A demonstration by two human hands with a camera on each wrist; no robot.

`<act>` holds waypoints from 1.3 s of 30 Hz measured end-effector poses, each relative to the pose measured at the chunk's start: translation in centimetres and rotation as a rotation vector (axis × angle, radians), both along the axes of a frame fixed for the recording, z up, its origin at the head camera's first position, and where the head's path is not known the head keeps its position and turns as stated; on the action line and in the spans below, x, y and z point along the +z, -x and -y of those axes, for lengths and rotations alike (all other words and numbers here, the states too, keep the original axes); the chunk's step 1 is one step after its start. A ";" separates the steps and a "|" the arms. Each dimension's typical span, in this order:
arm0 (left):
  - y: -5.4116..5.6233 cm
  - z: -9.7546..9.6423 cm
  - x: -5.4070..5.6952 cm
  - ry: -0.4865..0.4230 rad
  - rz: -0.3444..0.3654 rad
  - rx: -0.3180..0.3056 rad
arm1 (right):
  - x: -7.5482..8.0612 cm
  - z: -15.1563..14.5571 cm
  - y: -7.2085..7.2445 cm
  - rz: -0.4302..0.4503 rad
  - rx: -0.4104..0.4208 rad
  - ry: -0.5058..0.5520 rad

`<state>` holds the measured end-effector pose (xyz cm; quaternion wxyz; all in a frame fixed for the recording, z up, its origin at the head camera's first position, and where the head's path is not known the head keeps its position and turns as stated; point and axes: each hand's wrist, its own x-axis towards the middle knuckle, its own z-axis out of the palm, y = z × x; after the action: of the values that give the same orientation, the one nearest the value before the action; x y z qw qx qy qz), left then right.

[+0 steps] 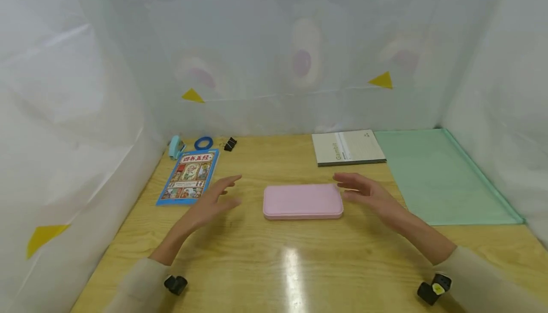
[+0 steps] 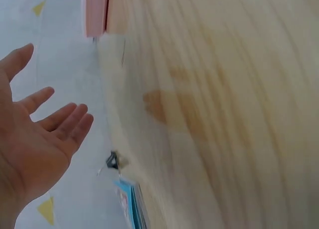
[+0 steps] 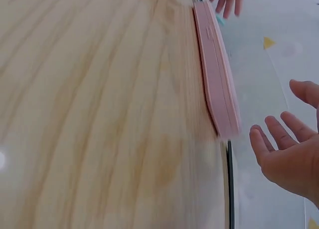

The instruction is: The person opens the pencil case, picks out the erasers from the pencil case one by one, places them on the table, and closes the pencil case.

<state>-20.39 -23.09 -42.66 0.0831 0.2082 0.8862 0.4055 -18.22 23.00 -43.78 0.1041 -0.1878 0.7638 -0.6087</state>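
A flat pink case with rounded corners [image 1: 303, 201] lies on the wooden table between my two hands. To its left, my left hand [image 1: 210, 206] hovers with its fingers apart, holding nothing; a gap separates it from the case. My right hand [image 1: 370, 196] is at the case's right end, fingers loosely bent and thumb spread, with nothing in its grasp. The right wrist view shows the pink case's side [image 3: 217, 69] and the right hand [image 3: 291, 149] apart from it. In the left wrist view the left hand [image 2: 45, 134] has its palm showing and fingers spread.
Behind the left hand lies a blue-edged book [image 1: 188, 177], with a light blue stapler [image 1: 175, 147], a blue tape roll [image 1: 203, 143] and a black binder clip [image 1: 230, 144] beyond. A notebook [image 1: 348, 147] sits at the back, beside a green tray [image 1: 454, 180] on the right.
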 end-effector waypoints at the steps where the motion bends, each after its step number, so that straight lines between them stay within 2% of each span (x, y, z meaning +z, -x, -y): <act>1: 0.2 -0.5 -0.1 -0.004 0.004 -0.019 | 0.0 0.6 0.0 0.002 0.006 0.015; 8: 0.9 -3.3 -0.5 0.001 0.046 -0.143 | 0.0 3.9 0.1 0.007 0.063 0.027; 12: 1.1 -4.9 -0.8 0.043 0.033 -0.169 | -0.2 4.9 0.3 0.014 0.053 -0.013; 15: 1.3 -5.7 -1.2 0.073 0.030 -0.189 | -0.5 5.6 0.5 -0.010 0.052 -0.090; 19: 1.4 -6.5 -1.8 0.142 0.016 -0.221 | -0.8 6.6 0.8 -0.118 0.083 -0.241; 22: 1.4 -6.7 -2.1 0.188 -0.006 -0.228 | -1.0 7.4 1.0 -0.210 0.122 -0.310; 25: 1.3 -6.8 -2.3 0.212 -0.033 -0.234 | -1.2 8.0 1.0 -0.262 0.147 -0.338; 30: 1.2 -7.3 -2.8 0.260 -0.090 -0.225 | -1.5 8.6 1.0 -0.325 0.125 -0.409; 39: 1.2 -7.9 -2.6 0.288 -0.144 -0.219 | -2.0 9.4 0.6 -0.412 0.054 -0.454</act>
<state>-21.56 -15.18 -45.22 0.0919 0.3180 0.9107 0.2470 -18.77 13.61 -45.75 0.0024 -0.2994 0.8799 -0.3689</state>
